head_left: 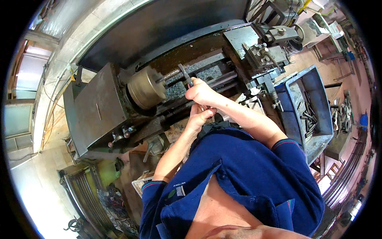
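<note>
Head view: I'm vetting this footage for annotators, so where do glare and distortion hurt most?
In the head view, glare bleaches the floor at lower left; the same head view bows the dark splash guard and blackens at the corners; near the head view's centre, the lathe chuck and right hand look reasonably sharp.

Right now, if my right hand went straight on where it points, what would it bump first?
Leading with its flat grey metal tool, your right hand would probably meet the thin, round metal rod in the big, brownish metal chuck, though depth is unclear.

Rod (170,75), chuck (145,88) block L, gap b4 toolpost (262,55)
</note>
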Action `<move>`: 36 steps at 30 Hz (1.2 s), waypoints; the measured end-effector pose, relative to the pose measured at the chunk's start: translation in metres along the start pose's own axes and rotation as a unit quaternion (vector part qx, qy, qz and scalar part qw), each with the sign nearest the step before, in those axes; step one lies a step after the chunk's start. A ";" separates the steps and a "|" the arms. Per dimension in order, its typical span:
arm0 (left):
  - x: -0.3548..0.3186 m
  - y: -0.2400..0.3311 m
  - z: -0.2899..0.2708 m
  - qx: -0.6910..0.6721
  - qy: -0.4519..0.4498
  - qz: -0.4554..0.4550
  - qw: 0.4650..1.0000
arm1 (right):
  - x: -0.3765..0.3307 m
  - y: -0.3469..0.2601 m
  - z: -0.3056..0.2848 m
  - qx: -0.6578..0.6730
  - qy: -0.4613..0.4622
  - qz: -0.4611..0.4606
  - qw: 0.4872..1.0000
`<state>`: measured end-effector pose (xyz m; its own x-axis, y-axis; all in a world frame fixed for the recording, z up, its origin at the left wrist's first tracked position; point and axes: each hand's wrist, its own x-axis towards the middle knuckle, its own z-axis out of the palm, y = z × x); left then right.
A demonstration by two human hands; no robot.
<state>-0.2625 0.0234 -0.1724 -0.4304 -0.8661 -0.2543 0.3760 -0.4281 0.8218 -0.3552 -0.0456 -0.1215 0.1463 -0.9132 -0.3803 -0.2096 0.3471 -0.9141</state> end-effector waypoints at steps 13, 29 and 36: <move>0.003 -0.004 0.000 0.061 0.010 0.046 0.997 | -0.001 0.000 0.000 0.004 0.028 -0.025 0.999; 0.010 -0.001 0.012 0.089 -0.039 0.025 0.995 | -0.007 0.015 -0.023 0.116 0.003 -0.052 0.992; 0.002 0.003 0.003 0.099 0.025 0.063 0.993 | 0.003 0.010 -0.001 0.013 0.009 -0.058 0.998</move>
<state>-0.2649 0.0213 -0.1686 -0.3476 -0.9234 -0.1628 0.2532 -0.2596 0.9319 -0.3579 -0.0449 -0.1317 0.1506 -0.9511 -0.2698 -0.1672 0.2444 -0.9551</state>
